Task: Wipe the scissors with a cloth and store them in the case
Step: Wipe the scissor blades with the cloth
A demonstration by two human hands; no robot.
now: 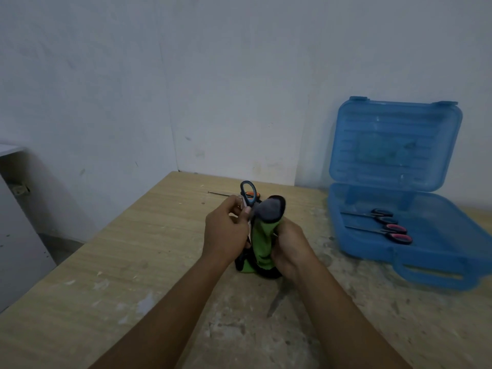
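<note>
My left hand point(226, 231) grips a pair of scissors point(248, 194) by the handles, its blue-black loop sticking up above my fingers. My right hand point(291, 249) holds a green and grey cloth point(263, 235) bunched around the blades, which are hidden inside it. The cloth's lower end rests on the wooden table point(106, 262). To the right stands the open blue plastic case point(399, 235) with two scissors inside: one with black handles point(378, 213) and one with pink-and-black handles point(394, 233).
Another pair of scissors with orange handles point(251, 194) lies on the table behind my hands, mostly hidden. The case lid point(394, 142) leans against the white wall. A grey cabinet point(16, 222) stands left of the table. The tabletop is scuffed with pale stains.
</note>
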